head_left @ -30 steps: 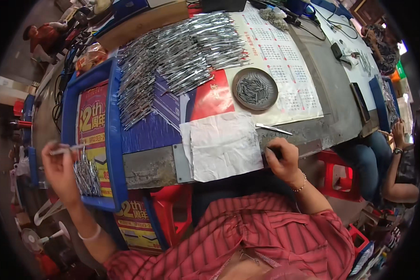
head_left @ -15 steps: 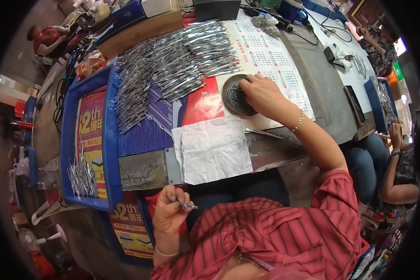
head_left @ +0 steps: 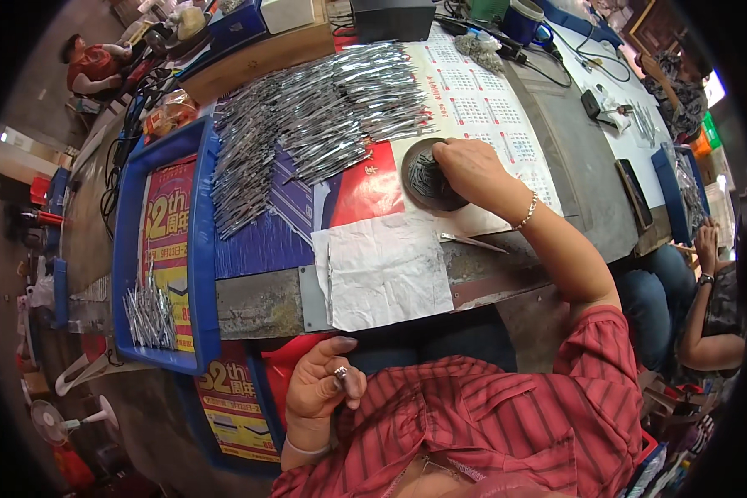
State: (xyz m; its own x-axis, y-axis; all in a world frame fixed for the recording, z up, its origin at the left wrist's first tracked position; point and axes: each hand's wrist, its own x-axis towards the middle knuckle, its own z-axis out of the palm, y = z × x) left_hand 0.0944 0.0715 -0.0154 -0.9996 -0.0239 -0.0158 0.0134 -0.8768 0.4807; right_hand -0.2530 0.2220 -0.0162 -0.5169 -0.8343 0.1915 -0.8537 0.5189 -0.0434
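My right hand (head_left: 476, 174) reaches over a round dark dish (head_left: 417, 199). Its fingertips are pinched together at the small dark metal pins (head_left: 424, 176) lying inside; whatever they grip is hidden. In front of the bench edge, my left hand (head_left: 324, 384) is raised with bent fingers. A small shiny metal piece (head_left: 340, 373) shows at those fingers, seen too short to tell its kind. Just beyond that hand, a creased white cloth or paper (head_left: 386, 270) lies over the bench edge. Between cloth and dish is a pair of tweezers or similar slim metal tool (head_left: 473, 242).
Dense rows of slim metal pieces (head_left: 315, 120) cover the bench's far left. A blue tray (head_left: 204, 249) at left holds a small pile of similar pieces (head_left: 149, 315). A printed calendar sheet (head_left: 473, 91) lies under the dish. Co-workers sit at right (head_left: 714, 307) and far left (head_left: 94, 66).
My left hand has shifted slightly right and down and turned, so the metal piece at its fingers looks shorter. My right hand stays at the dish, its fingertips drawn closer together. The view shifted slightly.
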